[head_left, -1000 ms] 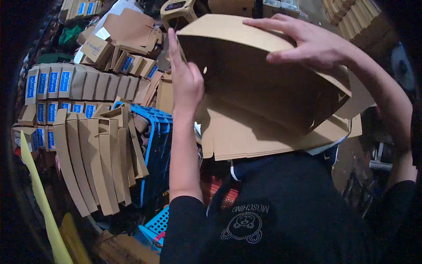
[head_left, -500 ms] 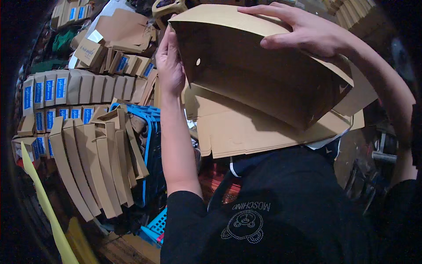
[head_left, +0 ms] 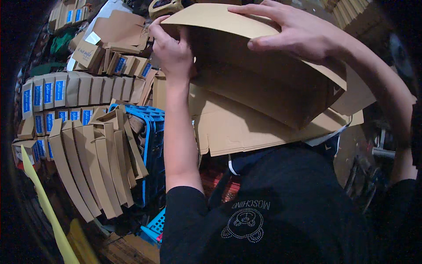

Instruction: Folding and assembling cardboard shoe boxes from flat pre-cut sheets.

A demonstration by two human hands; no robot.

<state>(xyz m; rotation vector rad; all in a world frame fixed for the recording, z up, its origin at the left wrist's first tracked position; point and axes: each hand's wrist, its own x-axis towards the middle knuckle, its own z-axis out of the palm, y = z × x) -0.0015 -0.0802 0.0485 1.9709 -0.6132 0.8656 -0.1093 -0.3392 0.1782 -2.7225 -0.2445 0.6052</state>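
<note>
A brown cardboard box (head_left: 259, 75) is tilted in front of me with its open side toward me. My left hand (head_left: 173, 50) grips its left end, thumb inside and fingers bent around the upper left corner. Across the upper panel lies my right hand (head_left: 294, 33), fingers stretched over the outside and thumb at the near edge, holding the box. Below the box is a stack of flat cardboard sheets (head_left: 237, 134) with notched edges, resting over my lap. The box's far side is hidden.
Long folded cardboard trays (head_left: 94, 167) stand on the left, beside a blue plastic crate (head_left: 154, 145). Behind them are rows of small boxes (head_left: 48, 92) with blue labels. A yellow strip (head_left: 44, 198) runs along the lower left, and a red basket (head_left: 226, 189) sits under the sheets.
My left hand has moved from lying straight along the box's left end to bending its fingers around the corner. The box and my right hand have shifted slightly left.
</note>
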